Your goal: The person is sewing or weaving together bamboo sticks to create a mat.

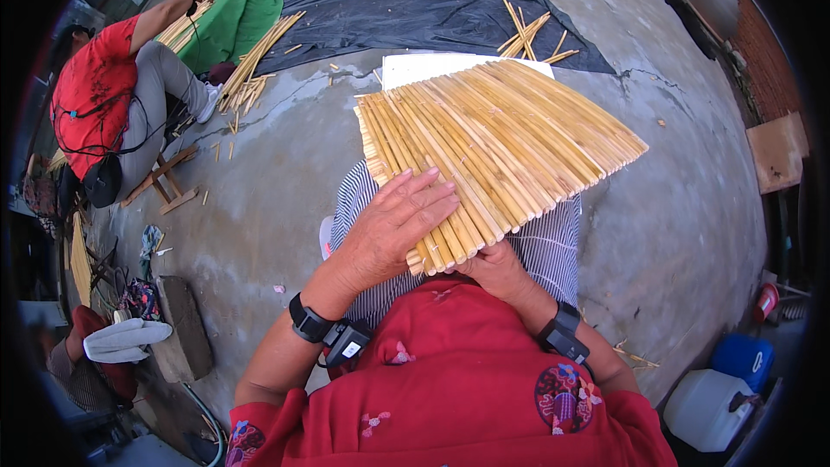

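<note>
A mat of yellow reed stalks [493, 143], joined side by side in a fan shape, lies tilted across my lap over striped cloth [553, 246]. My left hand [402, 220] rests flat on its left part, fingers stretched over the stalks near the cut ends. Under the near edge sits my right hand [501, 275]; the mat hides most of its fingers, so their grip does not show. A white board [415, 67] shows behind the far edge of the mat. Thin pale strands [545, 238] hang below the near right edge.
A person in red [99, 91] sits at the far left, one hand on stalks over green cloth [246, 17]. Loose reeds [523, 35] lie on a dark tarp [389, 0]. A concrete block [181, 329] stands left; a white jug [709, 411] and blue container [743, 359] stand right.
</note>
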A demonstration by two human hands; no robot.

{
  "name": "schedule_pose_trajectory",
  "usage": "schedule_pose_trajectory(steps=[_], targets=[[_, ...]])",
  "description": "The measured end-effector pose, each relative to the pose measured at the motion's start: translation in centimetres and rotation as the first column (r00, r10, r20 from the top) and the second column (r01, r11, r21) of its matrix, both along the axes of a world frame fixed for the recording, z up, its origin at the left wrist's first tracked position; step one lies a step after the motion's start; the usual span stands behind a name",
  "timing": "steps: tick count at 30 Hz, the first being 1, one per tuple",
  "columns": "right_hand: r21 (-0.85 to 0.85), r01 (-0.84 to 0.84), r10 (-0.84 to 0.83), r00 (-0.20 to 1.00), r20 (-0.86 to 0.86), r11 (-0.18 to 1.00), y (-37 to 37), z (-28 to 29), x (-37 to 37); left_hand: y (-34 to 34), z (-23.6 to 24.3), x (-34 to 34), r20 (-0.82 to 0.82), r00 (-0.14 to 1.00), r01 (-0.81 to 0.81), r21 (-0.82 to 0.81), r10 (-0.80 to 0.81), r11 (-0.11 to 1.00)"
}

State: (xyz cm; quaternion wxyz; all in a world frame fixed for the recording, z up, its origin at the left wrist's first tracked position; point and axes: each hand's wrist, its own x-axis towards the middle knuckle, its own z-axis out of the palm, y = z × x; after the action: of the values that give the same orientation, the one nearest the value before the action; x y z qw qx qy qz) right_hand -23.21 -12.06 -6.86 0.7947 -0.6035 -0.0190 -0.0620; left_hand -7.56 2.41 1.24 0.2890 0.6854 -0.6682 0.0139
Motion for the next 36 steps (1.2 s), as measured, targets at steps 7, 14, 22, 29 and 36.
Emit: schedule_pose_trajectory(steps=[7,14,22,29,36], targets=[[-0.026,0.362,-0.363,0.932,-0.025,0.932,-0.9,5.3,-2.4,-4.5,1.0,-2.4,-0.035,0.999,-0.008,-0.345,-0.005,0.939],[-0.516,0.551,-0.508,0.828,0.238,0.656,-3.2,9.3,-2.8,-6.9,1.9,-3.4,-0.17,0.984,-0.029,-0.441,-0.051,0.897],[-0.693,0.51,-0.436,0.848,0.302,0.51,-3.4,9.4,-2.1,-6.5,0.5,-2.7,-0.229,0.972,-0.061,-0.451,-0.05,0.89],[-0.713,0.555,-0.445,0.817,0.368,0.429,-2.8,9.0,-1.8,-6.3,0.1,-2.3,-0.234,0.971,-0.062,-0.458,-0.053,0.887],[-0.689,0.636,-0.548,0.734,0.401,0.347,-1.1,9.2,-1.4,-6.2,-0.3,-2.2,-0.177,0.984,-0.073,-0.488,-0.017,0.87]])
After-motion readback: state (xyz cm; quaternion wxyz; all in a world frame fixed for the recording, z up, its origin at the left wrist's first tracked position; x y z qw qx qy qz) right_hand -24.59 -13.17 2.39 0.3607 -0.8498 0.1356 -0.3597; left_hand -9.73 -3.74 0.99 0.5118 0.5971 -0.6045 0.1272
